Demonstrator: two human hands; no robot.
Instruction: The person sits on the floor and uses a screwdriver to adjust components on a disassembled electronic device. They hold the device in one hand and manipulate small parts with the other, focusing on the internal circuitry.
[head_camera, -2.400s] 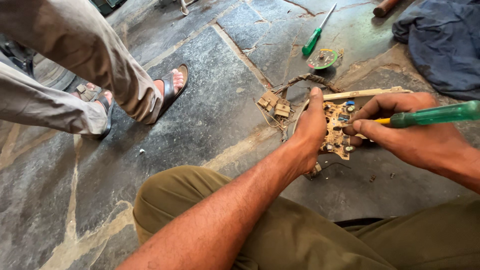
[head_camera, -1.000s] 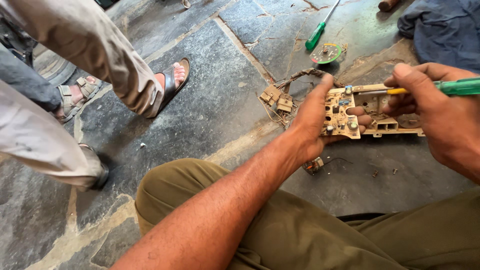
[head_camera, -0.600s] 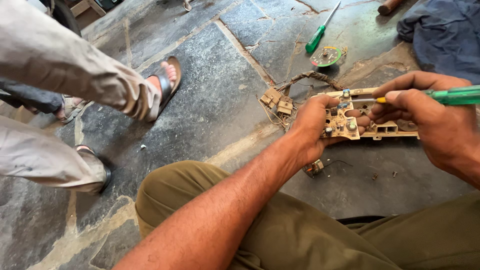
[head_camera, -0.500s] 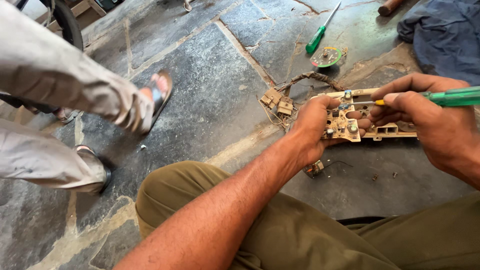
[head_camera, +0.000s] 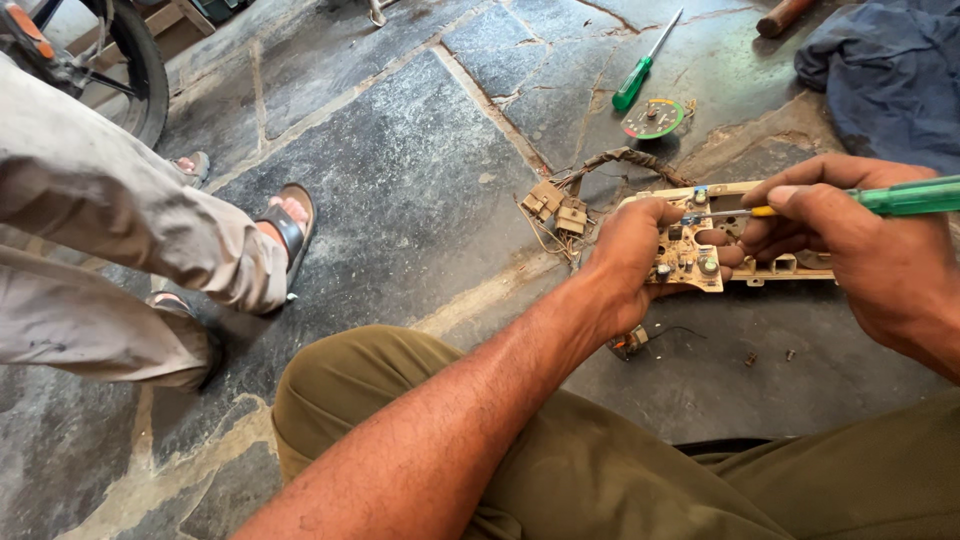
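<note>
Gripping the board (head_camera: 690, 262) in my left hand (head_camera: 640, 255), I hold it just above the stone floor (head_camera: 400, 200), fingers closed round its near end. My right hand (head_camera: 860, 250) is shut on the screwdriver (head_camera: 900, 197), whose tip now sits on a top-edge fitting, higher than a moment ago. Connectors (head_camera: 555, 205) lie just left. A bystander's sandalled foot (head_camera: 290, 225) has pulled back, leaving open floor.

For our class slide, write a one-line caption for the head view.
Left hand steadies a beige circuit panel while right hand applies a green-handled screwdriver.
</note>
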